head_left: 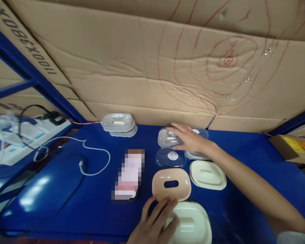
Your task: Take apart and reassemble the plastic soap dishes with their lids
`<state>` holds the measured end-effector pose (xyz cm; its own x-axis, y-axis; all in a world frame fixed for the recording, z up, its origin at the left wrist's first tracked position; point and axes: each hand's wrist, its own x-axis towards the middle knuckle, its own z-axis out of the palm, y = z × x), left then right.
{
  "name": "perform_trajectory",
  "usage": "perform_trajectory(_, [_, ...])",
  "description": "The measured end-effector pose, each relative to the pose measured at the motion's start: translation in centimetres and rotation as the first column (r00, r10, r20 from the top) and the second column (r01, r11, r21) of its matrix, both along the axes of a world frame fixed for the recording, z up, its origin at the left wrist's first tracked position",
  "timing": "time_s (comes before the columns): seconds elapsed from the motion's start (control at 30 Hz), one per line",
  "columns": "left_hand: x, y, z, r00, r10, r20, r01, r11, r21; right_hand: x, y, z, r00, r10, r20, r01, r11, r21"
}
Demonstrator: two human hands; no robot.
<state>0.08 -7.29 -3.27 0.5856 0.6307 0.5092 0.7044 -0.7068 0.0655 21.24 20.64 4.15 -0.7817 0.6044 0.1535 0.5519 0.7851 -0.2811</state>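
Note:
My right hand [189, 138] reaches to the back of the table, its fingers and thumb spanning a small clear-lidded soap box [164, 137]. Partly behind that hand and wrist is another clear-lidded box [202, 133]. In front lies a transparent lid [165, 159] bearing a round white sticker. Nearer me is a peach oval tray [159, 181] with a slot-shaped hole. My left hand [157, 220], fingers bent and apart, rests over the left edge of a cream dish [195, 223] and by the peach tray's near rim. A second cream dish [208, 174] lies under my right forearm.
A phone with a blurred screen [129, 173] lies left of the trays on the blue table [66, 203]. Stacked clear-lidded boxes [119, 123] stand at the back left. A white cable [109, 157] curls at left; a cardboard box [292, 149] is at right. Cardboard [117, 67] walls the back.

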Motion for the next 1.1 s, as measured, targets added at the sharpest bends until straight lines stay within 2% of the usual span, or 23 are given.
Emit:
perform_trajectory(0.07, [0.1, 0.2, -0.1, 1.000, 0.005, -0.003, -0.005, 1.000, 0.012, -0.7, 1.5, -0.8, 1.000, 0.011, -0.020, -0.012, 1.000, -0.013])
perform_trajectory(0.17, [0.2, 0.6, -0.6, 1.000, 0.000, 0.027, -0.002, 0.999, 0.052, -0.8, 2.1, -1.3, 0.997, 0.014, -0.074, -0.012, 1.000, 0.025])
perform_trajectory(0.27, [0.3, 1.2, -0.6, 1.000, -0.001, -0.004, 0.002, 0.997, 0.079, 0.2, 1.5, -0.4, 0.987, -0.004, -0.158, 0.015, 0.997, 0.070])
perform_trajectory(0.37, [0.3, 1.8, 0.2, 0.996, -0.012, -0.092, 0.017, 0.998, 0.056, 1.3, 0.9, 0.7, 0.973, -0.025, -0.229, 0.049, 0.994, 0.099])
perform_trajectory(0.47, [0.4, 2.3, 1.3, 0.991, -0.018, -0.134, 0.022, 0.999, 0.029, 1.5, 1.0, 0.7, 0.978, -0.003, -0.208, 0.023, 0.995, 0.094])
perform_trajectory(0.63, [0.5, 2.7, 2.1, 0.979, -0.037, -0.203, 0.055, 0.995, 0.084, 0.3, 2.7, -0.9, 0.989, -0.006, -0.146, 0.014, 0.999, 0.053])
perform_trajectory(0.83, [0.2, 2.7, 1.5, 0.986, -0.040, -0.164, 0.047, 0.998, 0.041, 0.1, 4.4, -1.9, 0.992, 0.011, -0.128, -0.015, 0.999, -0.033])
perform_trajectory(1.1, [-0.1, 2.1, 0.8, 0.990, -0.047, -0.132, 0.046, 0.999, -0.010, 0.6, 5.0, -1.9, 0.996, 0.039, -0.084, -0.049, 0.991, -0.121])
